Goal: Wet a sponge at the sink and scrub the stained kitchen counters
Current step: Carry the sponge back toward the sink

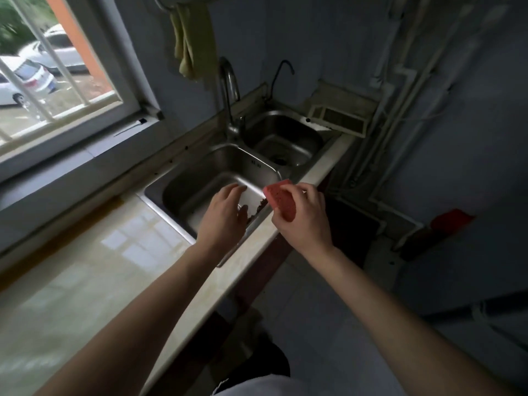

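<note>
Over the near bowl of the sink (pixel 200 178), the left hand (pixel 225 212) hangs with its fingers (pixel 237 189) bent and its thumb tucked below them. Whether they hold anything is too blurry to tell. Just past those fingertips is a white patch (pixel 253 195) in the bowl, and brown bits (pixel 258 208) lie by the thumb, along the front wall of the bowl.

To the right of those fingers, close but not touching, the right hand (pixel 303 221) grips a red sponge (pixel 281 200). Its fingers wrap round the far side and its thumb presses the near side. The sponge is tilted, with its top corner sticking out past the fingertips. It is up in the air over the front edge of the sink, by the corner of the near bowl.

Beyond both sets of fingers is the second bowl (pixel 285 135), with a dark drain hole in the bottom. A bent metal tap (pixel 230 90) stands behind the wall between the two bowls. A thin black tap (pixel 281 70) stands farther back.

Left of the left fingers, the pale, shiny counter (pixel 85 267) runs along under a window (pixel 57 67). A yellow cloth (pixel 191 38) hangs on the wall high above the tap.
</note>
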Demonstrator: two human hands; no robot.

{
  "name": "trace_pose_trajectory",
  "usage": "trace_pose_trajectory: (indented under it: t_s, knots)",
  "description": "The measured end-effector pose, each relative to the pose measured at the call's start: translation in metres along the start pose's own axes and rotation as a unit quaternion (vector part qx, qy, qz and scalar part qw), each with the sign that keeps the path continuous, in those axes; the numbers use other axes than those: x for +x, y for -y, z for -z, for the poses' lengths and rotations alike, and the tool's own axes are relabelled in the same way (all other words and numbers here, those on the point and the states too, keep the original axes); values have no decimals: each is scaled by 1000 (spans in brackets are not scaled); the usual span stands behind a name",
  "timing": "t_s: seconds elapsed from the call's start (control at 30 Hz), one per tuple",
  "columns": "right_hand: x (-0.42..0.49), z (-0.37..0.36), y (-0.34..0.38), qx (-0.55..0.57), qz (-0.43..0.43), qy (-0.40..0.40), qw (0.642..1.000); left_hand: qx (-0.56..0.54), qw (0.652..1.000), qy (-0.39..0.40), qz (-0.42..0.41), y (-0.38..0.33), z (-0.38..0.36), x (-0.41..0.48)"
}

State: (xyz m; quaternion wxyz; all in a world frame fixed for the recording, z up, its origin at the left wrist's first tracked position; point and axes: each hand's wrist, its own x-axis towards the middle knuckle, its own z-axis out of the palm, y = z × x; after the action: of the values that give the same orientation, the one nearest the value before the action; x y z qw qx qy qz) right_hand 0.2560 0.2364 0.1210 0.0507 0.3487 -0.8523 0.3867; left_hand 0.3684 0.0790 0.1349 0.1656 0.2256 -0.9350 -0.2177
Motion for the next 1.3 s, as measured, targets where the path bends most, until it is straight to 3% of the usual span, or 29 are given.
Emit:
trace_pose_trajectory:
  t_s: [0.37,0.97,1.3]
  knots:
    - [102,-32,-34,-17,4,50,999,-26,999,-4,25,39,-32,104]
    - [228,-87,-141,-52,-51,93,993,-31,992,32,115,62,-96,184]
    - [326,-137,-222,-72,-84,224,968,-31,983,76,165,35,-152,265]
